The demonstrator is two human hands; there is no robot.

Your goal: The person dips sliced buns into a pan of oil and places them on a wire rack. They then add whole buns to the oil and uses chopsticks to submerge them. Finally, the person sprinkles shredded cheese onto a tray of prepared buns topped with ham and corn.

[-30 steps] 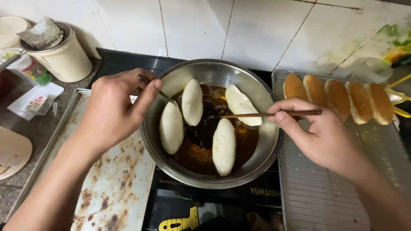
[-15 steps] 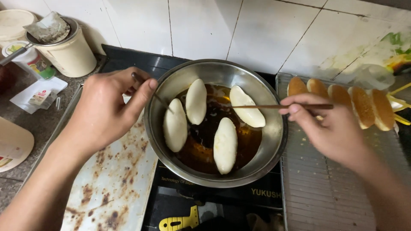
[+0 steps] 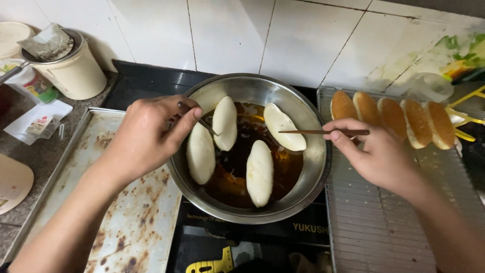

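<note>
Head view: the left hand (image 3: 146,139), at 9 o'clock of the metal bowl (image 3: 303,189), pinches a thin stick (image 3: 198,119) beside two pale dough pieces (image 3: 225,123), while the right hand (image 3: 376,156) at 3 o'clock grips a wooden skewer (image 3: 323,132) touching a third piece (image 3: 284,126), both hands barely shifted since earlier.

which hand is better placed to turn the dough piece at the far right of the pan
Right, probably. The right hand holds a stick whose tip already reaches that dough piece. The left hand works its own stick at the pieces on the pan's left side.
</note>
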